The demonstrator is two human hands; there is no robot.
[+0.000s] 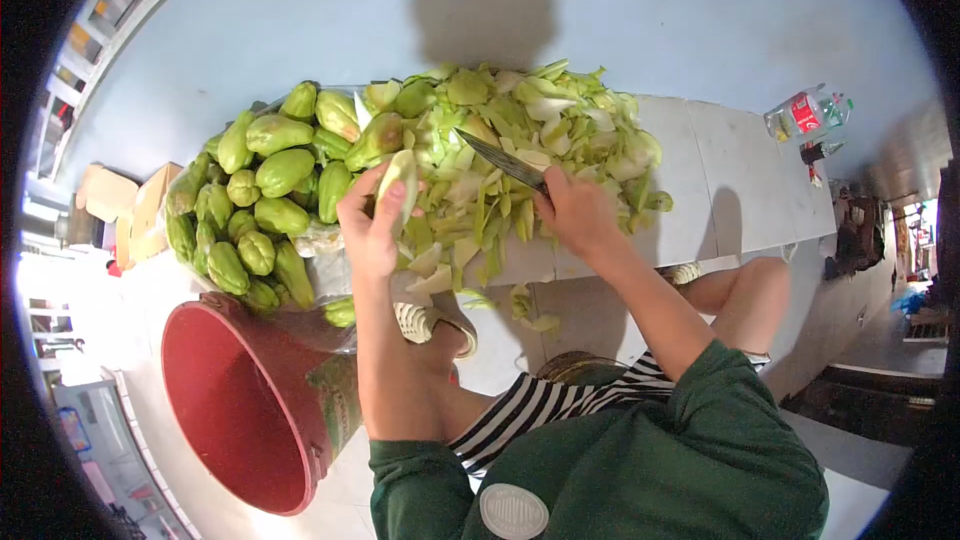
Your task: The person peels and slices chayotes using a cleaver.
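Note:
My left hand [372, 218] is closed around a pale, peeled piece of green chayote [397, 185], held upright over the front of the pile. In my right hand [580, 212] is a knife [500, 158], its dark blade pointing up and left, apart from the piece. Beneath and beyond both hands spreads a heap of green peels and slices [550, 125]. Whole green chayotes [284, 171] are piled to the left of my left hand.
A red bin [235, 405] lies tilted at the lower left. Plastic bottles [808, 115] are at the right end of the tiled ledge [740, 170]. Cardboard boxes [150, 210] stand at the left. Some peels [530, 310] are on the floor near my feet.

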